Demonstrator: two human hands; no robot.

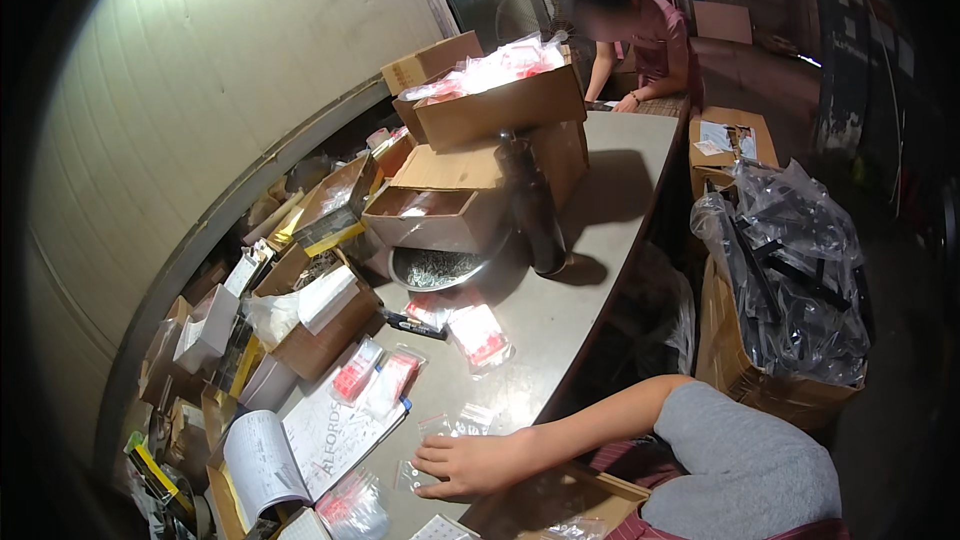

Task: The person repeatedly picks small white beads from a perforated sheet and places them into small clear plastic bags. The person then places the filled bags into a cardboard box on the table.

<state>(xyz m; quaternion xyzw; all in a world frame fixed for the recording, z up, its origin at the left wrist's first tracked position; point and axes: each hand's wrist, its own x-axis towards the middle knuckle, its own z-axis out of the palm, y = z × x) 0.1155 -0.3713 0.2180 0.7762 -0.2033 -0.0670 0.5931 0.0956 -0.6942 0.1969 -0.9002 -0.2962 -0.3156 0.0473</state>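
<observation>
My right hand point(470, 460) lies palm down on the grey table point(540, 340), its fingers stretched out to the left. Beneath and beside its fingers are small clear zip bags point(470, 422) with little pale parts in them. Under my forearm is an open cardboard box point(590, 495), with some clear plastic at its near end. Beyond the hand, several clear packets with red-and-white contents point(480, 338) rest on the table. A white sheet with writing point(330, 430) lies left of the hand, beside an open notebook point(262, 465). My left hand is not in view.
A metal bowl of small metal parts point(432, 270) stands beside a dark bottle point(535, 205). Stacked cardboard boxes point(500, 110) rise behind. More boxes point(310, 310) line the wall. At the right, a carton holds black parts in plastic point(790, 280). Another person point(660, 50) leans over the far end.
</observation>
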